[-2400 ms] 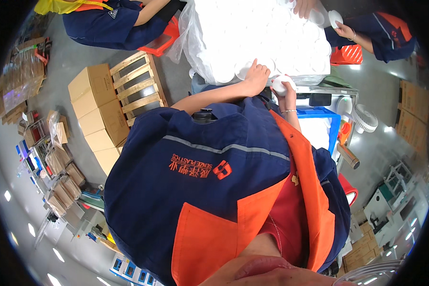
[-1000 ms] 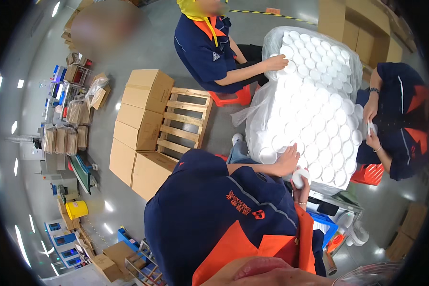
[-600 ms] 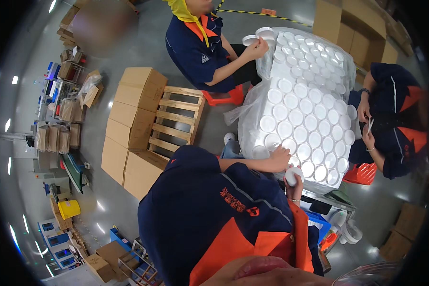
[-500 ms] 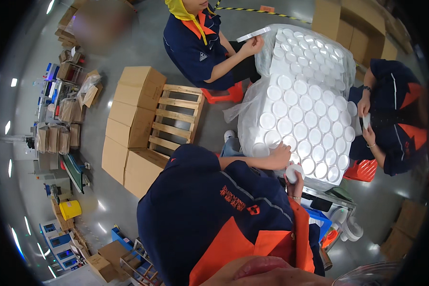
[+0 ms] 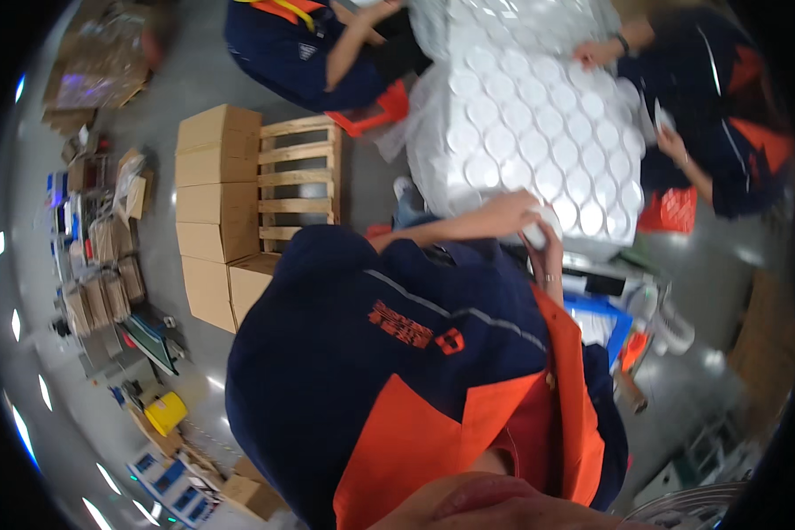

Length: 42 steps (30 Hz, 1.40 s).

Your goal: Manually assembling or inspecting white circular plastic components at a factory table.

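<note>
Left hand [image 5: 508, 215]: centre-right of frame, palm flat on the wrapped block of white cups [image 5: 539, 132], gripping nothing.
Right hand [image 5: 546, 247]: fingers closed round one white cup [image 5: 540, 231] at the block's lower edge.
Advice: keep the palm steadying; lift the cup straight.

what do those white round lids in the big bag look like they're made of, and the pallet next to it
The white lids look like thin moulded plastic or foam: uniform, matte white, identical discs. The bag around them is clear plastic film, glossy and wrinkled. The pallet looks like bare, unfinished wood: pale slats with gaps. The left hand rests on the lids.
</note>
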Motion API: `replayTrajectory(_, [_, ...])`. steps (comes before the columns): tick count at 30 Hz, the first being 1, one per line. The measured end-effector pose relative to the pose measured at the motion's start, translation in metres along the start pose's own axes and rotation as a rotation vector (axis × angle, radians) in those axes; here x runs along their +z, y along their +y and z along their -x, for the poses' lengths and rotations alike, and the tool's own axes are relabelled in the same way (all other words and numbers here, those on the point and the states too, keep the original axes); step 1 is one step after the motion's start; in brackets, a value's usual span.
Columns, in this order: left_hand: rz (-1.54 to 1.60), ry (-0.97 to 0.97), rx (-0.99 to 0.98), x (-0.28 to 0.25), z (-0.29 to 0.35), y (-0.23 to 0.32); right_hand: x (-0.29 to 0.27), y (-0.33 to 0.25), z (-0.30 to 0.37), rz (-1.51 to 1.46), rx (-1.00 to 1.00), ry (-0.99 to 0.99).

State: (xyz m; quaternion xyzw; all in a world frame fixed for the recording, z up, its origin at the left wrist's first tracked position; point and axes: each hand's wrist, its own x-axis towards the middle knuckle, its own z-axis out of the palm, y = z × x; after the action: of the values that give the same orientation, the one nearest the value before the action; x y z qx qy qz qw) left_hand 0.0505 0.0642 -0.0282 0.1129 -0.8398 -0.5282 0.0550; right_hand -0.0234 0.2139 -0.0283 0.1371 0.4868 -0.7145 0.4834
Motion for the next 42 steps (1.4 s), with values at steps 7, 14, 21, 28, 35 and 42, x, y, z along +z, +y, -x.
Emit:
replayTrajectory(7, [0.368,0.036,-0.272,-0.004,0.021,-0.024,0.014,0.003,0.009,-0.041,0.150,-0.007])
replayTrajectory(14, [-0.132,0.366,-0.318,-0.061,-0.005,-0.068,0.018,-0.005,0.020,0.058,-0.001,-0.137])
replayTrajectory(21, [-0.598,0.393,-0.284,-0.089,-0.044,-0.070,0.016,-0.006,0.016,0.048,0.007,-0.100])
replayTrajectory(28, [-0.667,0.376,-0.129,-0.062,-0.029,-0.060,0.017,-0.010,0.015,0.041,0.003,-0.014])
replayTrajectory(35, [-0.833,0.339,-0.162,-0.057,-0.027,-0.072,0.017,-0.012,0.009,0.055,0.013,-0.057])
replayTrajectory(42, [-0.864,0.178,-0.064,-0.050,-0.025,-0.072,0.014,-0.013,0.009,0.050,-0.003,-0.042])
